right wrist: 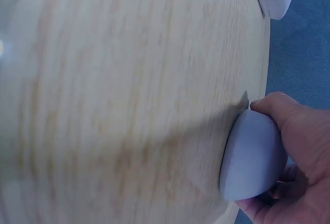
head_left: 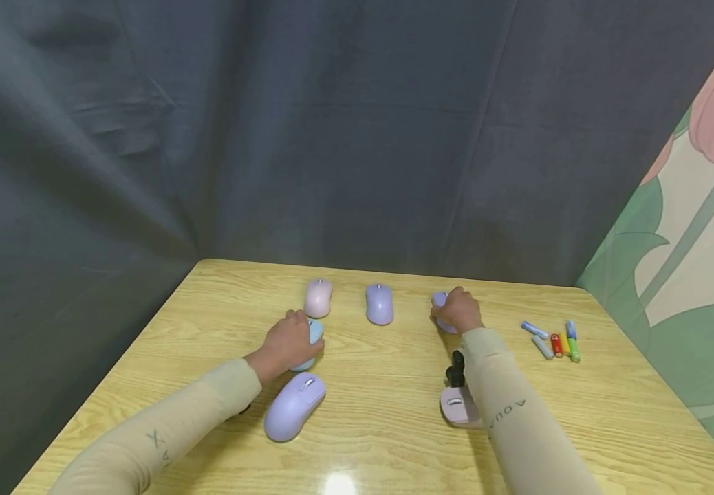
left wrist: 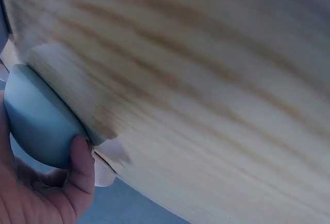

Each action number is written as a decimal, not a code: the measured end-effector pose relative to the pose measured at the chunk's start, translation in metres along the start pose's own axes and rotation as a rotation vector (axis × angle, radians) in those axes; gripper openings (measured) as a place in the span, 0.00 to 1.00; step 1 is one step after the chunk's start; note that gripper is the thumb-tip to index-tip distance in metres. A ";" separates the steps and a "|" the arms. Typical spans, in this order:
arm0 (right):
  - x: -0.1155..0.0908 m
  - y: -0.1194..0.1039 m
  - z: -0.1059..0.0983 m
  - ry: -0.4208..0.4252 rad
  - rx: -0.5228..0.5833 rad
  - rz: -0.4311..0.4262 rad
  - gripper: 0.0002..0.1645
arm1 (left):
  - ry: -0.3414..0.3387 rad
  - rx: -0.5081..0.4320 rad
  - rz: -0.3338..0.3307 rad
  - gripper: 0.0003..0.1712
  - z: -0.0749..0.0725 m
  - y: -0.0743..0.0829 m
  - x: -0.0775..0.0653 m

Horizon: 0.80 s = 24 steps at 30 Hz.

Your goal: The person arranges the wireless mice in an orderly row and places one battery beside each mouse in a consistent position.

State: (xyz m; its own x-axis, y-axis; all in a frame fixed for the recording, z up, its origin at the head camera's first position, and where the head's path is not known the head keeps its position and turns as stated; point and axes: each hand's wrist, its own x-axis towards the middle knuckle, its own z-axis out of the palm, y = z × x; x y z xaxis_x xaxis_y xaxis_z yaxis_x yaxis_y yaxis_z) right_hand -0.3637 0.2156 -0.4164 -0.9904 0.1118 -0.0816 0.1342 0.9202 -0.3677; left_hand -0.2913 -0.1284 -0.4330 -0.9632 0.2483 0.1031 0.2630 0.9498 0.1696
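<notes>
My left hand (head_left: 287,342) grips a light blue computer mouse (head_left: 316,331) on the left half of the table. In the left wrist view the thumb presses one side of this blue mouse (left wrist: 40,118), and other fingers curl round its far side. Toward the back right, my right hand (head_left: 461,311) holds a purple mouse (head_left: 439,299) by its sides. The right wrist view shows the purple mouse (right wrist: 252,157) between thumb and fingers, its base at the tabletop. Just in front of the left hand lies a larger purple mouse (head_left: 295,407), turned at an angle.
At the back of the wooden table (head_left: 369,364) stand a pink mouse (head_left: 318,298) and another purple mouse (head_left: 380,304). A second pink mouse (head_left: 458,405) is partly covered by the right forearm. Several small coloured cylinders, perhaps batteries (head_left: 556,345), lie at the right. A dark curtain (head_left: 357,151) hangs behind.
</notes>
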 end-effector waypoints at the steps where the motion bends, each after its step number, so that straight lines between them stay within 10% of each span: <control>1: 0.001 0.001 0.000 -0.001 0.003 0.003 0.42 | 0.001 0.000 -0.002 0.35 0.000 0.000 0.000; 24: -0.001 0.000 -0.002 -0.019 0.028 -0.006 0.42 | 0.034 -0.015 -0.007 0.31 -0.001 0.002 0.000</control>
State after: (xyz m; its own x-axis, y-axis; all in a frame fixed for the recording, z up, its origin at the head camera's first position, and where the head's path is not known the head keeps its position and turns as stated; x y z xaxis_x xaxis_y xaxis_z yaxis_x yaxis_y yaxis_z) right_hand -0.3628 0.2164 -0.4146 -0.9903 0.0992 -0.0968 0.1297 0.9101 -0.3936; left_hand -0.2910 -0.1264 -0.4315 -0.9626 0.2349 0.1351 0.2574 0.9483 0.1855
